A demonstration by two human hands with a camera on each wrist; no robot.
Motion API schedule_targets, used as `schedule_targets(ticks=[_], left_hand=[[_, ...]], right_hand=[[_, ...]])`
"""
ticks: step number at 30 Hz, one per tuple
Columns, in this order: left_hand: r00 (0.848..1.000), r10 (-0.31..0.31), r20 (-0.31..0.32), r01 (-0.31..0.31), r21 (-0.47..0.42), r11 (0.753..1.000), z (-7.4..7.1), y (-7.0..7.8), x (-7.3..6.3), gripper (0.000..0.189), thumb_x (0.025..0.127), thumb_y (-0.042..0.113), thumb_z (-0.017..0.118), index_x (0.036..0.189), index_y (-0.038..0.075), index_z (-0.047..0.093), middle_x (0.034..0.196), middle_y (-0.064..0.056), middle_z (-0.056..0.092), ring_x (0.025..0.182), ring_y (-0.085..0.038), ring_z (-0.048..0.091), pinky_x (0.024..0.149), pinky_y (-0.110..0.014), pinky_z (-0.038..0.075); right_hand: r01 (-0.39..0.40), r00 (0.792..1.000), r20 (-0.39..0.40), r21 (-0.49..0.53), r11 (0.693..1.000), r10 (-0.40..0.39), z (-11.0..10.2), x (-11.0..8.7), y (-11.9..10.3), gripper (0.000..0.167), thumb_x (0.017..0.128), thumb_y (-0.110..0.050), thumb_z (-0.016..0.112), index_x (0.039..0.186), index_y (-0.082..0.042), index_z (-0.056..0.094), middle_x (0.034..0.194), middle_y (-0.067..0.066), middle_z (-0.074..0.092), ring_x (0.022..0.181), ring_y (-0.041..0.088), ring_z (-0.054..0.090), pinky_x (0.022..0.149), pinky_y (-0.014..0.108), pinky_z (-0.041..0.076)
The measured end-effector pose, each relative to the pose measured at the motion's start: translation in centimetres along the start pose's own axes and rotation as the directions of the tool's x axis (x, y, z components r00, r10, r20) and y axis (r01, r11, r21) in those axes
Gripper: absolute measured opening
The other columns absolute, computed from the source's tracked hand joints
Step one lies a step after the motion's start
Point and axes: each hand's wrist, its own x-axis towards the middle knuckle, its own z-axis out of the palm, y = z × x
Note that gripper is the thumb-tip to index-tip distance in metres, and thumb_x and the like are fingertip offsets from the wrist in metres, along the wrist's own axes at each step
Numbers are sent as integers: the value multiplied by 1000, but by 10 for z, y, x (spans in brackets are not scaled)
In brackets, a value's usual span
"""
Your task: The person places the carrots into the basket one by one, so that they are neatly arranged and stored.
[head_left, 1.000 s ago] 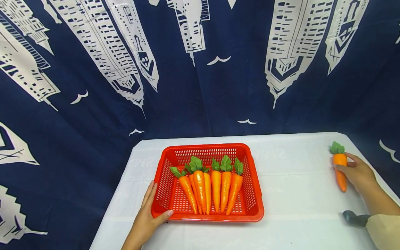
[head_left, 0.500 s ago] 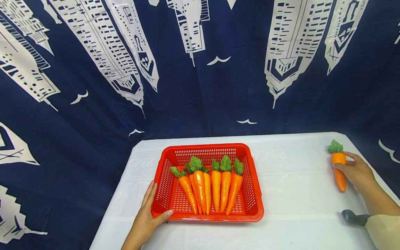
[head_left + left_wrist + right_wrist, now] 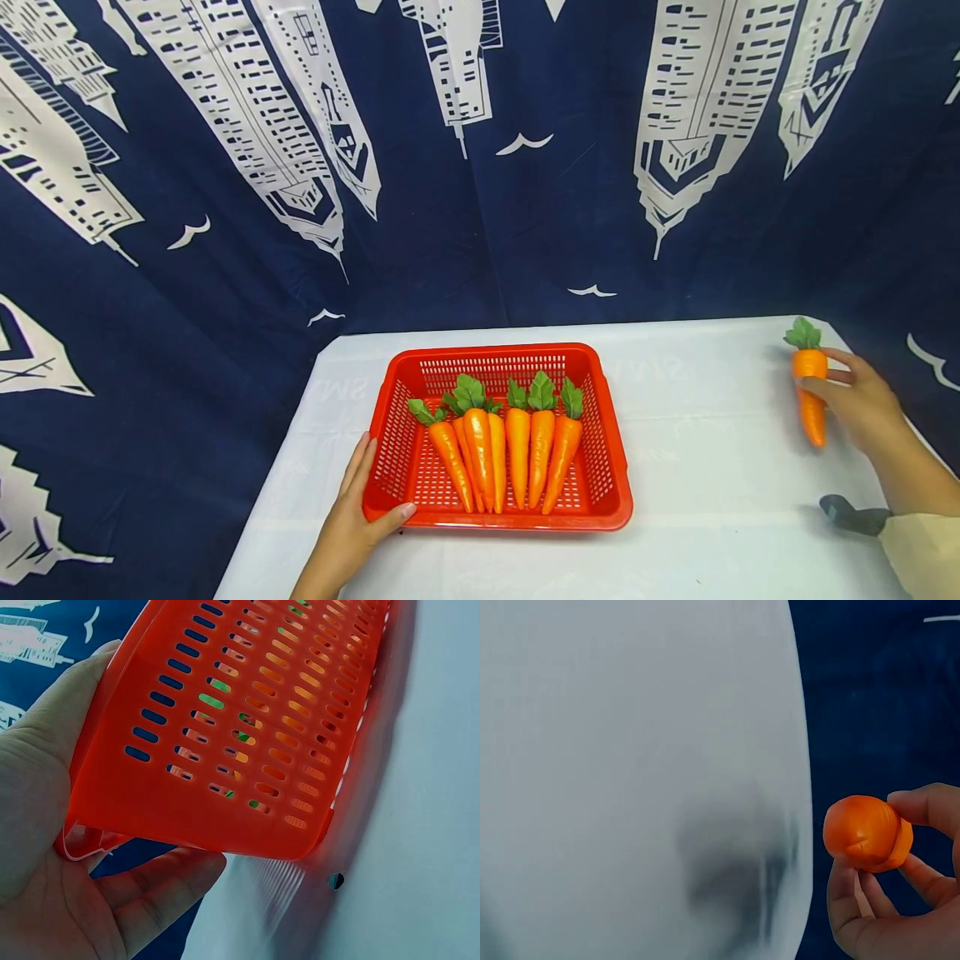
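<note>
A shallow red plastic basket (image 3: 615, 508) with slotted walls stands on the white table. Several orange carrots (image 3: 517, 458) with green leaf tops lie side by side in it. My left hand (image 3: 352, 517) holds the basket's near left corner, its thumb over the front rim. In the left wrist view that hand (image 3: 45, 810) cups the corner of the red slotted wall (image 3: 195, 817). Far to the right, my right hand (image 3: 862, 400) pinches another carrot (image 3: 810, 367) between thumb and fingers, leaves pointing away. The right wrist view shows this carrot (image 3: 862, 832) end-on, off the tabletop, its shadow falling on the cloth.
The white-covered table (image 3: 712, 467) ends at a right edge close beside my right hand. A dark blue curtain (image 3: 487, 250) printed with white buildings and birds hangs behind. A dark grey rounded piece (image 3: 851, 515) sticks out by the right sleeve (image 3: 922, 550).
My right hand has moved slightly up and to the left in the head view, carrying the carrot with it. The left hand and the basket stay put.
</note>
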Motion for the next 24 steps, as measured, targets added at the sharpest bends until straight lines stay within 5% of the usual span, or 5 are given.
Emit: schedule_targets(ticks=[2, 4, 7, 9, 24], left_hand=[[1000, -2, 0, 2, 3, 1000, 0, 0, 0, 111, 79, 48, 84, 163, 35, 12, 171, 14, 3, 156, -36, 17, 113, -74, 27], [1000, -2, 1, 2, 2, 1000, 0, 0, 0, 111, 79, 48, 84, 163, 36, 12, 170, 15, 3, 156, -36, 17, 113, -74, 27], [1000, 2, 1, -2, 1, 1000, 0, 0, 0, 111, 79, 48, 84, 163, 36, 12, 170, 15, 3, 156, -35, 17, 113, -74, 27], [1000, 4, -1, -4, 1, 1000, 0, 0, 0, 111, 79, 47, 84, 163, 35, 12, 171, 14, 3, 156, -35, 18, 113, -74, 28], [1000, 4, -2, -4, 3, 1000, 0, 1, -1, 111, 80, 46, 84, 163, 35, 12, 171, 12, 4, 156, -37, 17, 113, -74, 28]], right_hand=[[26, 1000, -7, -3, 1000, -26, 1, -3, -6, 91, 98, -44, 60, 162, -6, 7, 159, 39, 18, 131, 56, 35, 80, 38, 56], [54, 998, -12, -4, 999, -54, 3, -6, -12, 89, 99, -42, 60, 162, -6, 8, 158, 39, 19, 131, 55, 35, 79, 39, 55], [78, 997, -14, 12, 997, -78, 6, -12, -22, 87, 99, -42, 59, 162, -9, 9, 159, 39, 18, 133, 57, 33, 98, 59, 50], [91, 996, -10, 27, 996, -90, 9, -16, -28, 86, 100, -41, 58, 163, -10, 9, 159, 39, 17, 135, 58, 30, 107, 73, 35], [216, 975, 38, 73, 974, -219, 21, -37, -63, 77, 102, -41, 54, 164, -23, 12, 158, 36, 20, 127, 54, 37, 105, 76, 34]])
